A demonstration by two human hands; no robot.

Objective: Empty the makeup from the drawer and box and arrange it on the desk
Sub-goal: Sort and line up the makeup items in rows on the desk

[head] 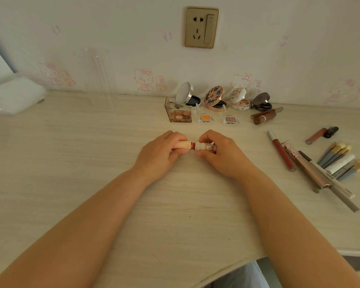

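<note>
You had the lipstick (192, 146) at the centre of the desk (92, 163), lying sideways between your hands, its pale cap (182, 145) drawn a little off the patterned base (207, 146) so a dark red band showed in the gap. Your left hand (162, 152) was curled round the cap, thumb beneath; your right hand (220, 151) pinched the base between thumb and fingers.

At one o'clock four round compacts (216, 98) stood open by the wall, one of them showing pinkish powder pans; what the others held could not be made out. In front of them sat an open brown palette (180, 116) with brownish shades, and two small clear cases, one with an orange pan (205, 117), one with a mauve pan (229, 119).

At two to three o'clock lay brown tubes (265, 117), lip glosses (282, 151), pencils (330, 179) and brushes (339, 159). At eleven o'clock a clear holder (96, 77) stood against the wall; at nine, a clear box (15, 96).
</note>
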